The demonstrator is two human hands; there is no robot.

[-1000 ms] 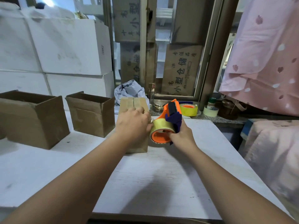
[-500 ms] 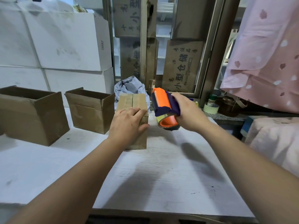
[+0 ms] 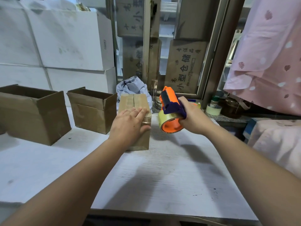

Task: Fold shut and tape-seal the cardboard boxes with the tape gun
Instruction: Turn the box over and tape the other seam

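Note:
A small closed cardboard box (image 3: pixel 136 101) stands on the white table (image 3: pixel 162 176), its top flaps folded shut with clear tape along the seam. My left hand (image 3: pixel 130 123) lies flat on the box's near top edge, fingers straight, thumb against the right side. My right hand (image 3: pixel 193 118) grips the orange and purple tape gun (image 3: pixel 171 111) just right of the box, held above the table with its roll of clear tape facing me. Two open cardboard boxes, a middle one (image 3: pixel 92 110) and a larger left one (image 3: pixel 31 113), stand to the left.
White cartons (image 3: pixel 65 39) are stacked behind the open boxes. A crumpled grey bag (image 3: pixel 132 86) lies behind the closed box. Tape rolls (image 3: pixel 213 109) and jars sit on the sill at the right. Pink cloth (image 3: pixel 268 62) hangs at the right.
My right hand lifted the tape gun off the box's near side, swung it up and right, then lowered it a little beside the box. My left hand flattened on the top.

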